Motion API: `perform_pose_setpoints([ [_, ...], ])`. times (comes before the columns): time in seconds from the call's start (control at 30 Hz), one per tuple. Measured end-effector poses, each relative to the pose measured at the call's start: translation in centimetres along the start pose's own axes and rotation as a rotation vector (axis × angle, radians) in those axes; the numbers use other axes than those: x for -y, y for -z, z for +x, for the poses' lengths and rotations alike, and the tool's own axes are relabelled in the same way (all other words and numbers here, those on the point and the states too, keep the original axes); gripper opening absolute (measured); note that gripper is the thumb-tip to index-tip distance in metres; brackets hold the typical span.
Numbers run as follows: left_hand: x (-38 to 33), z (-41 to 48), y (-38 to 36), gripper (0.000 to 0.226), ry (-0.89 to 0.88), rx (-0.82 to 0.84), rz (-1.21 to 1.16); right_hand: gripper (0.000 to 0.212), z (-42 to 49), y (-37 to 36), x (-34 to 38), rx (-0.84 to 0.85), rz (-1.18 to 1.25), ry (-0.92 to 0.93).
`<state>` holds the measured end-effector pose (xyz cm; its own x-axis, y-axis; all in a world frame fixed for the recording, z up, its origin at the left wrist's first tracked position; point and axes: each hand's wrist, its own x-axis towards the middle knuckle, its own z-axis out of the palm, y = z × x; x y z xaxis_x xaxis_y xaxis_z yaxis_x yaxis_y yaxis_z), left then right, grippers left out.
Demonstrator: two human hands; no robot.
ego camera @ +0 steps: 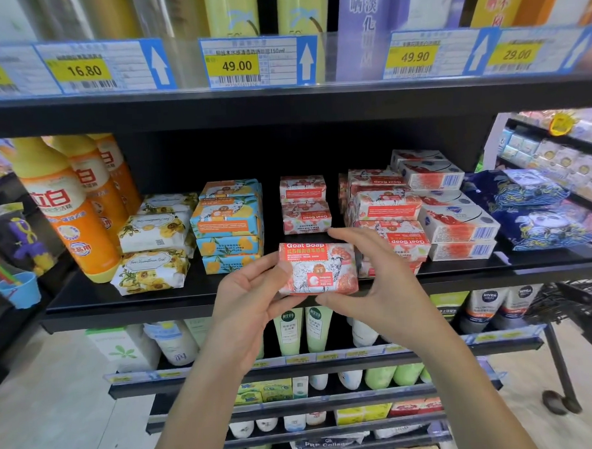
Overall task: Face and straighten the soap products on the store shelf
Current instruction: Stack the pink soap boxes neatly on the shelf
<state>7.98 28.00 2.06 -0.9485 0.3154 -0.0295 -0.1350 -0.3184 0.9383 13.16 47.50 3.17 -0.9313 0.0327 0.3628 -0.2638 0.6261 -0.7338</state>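
Both hands grasp one red soap bar (pixel 319 269), held in the air just in front of the near edge of the black shelf (pixel 121 312). The left hand (pixel 250 295) pinches its left end, thumb on the printed face and fingers curled behind. The right hand (pixel 369 275) clamps the right end, forefinger over the top corner and thumb under the bottom edge. The bar is level, with its "Goat Soap" label upright and turned toward the person, most likely so the front can be checked before it is set on the shelf.

Directly beyond it is a short red stack (pixel 305 203) of the same soap, set far back on the shelf. The gap on the near side of that stack looks like the place for the held bar, up at the front edge.

To the right, a taller red stack (pixel 386 212) is piled unevenly, with some labels that appear upside down, just beside white boxes (pixel 455 222). To the left, blue and yellow bars (pixel 227 221) are piled fairly squarely, and the flowered bars (pixel 154 238) beyond them lie askew. Much of the row probably needs straightening yet.
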Motion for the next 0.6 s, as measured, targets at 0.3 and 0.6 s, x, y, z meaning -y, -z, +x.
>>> perform_pose_setpoints([
  [0.3,0.6,0.3,-1.3,0.049,-0.045,0.052,-0.003,0.076,1.2,0.7,1.2,0.031,-0.402,0.169],
  [0.6,2.9,2.2,1.0,0.046,-0.418,-0.021,0.944,0.079,2.4,6.9,1.7,-0.001,-0.471,-0.013],
])
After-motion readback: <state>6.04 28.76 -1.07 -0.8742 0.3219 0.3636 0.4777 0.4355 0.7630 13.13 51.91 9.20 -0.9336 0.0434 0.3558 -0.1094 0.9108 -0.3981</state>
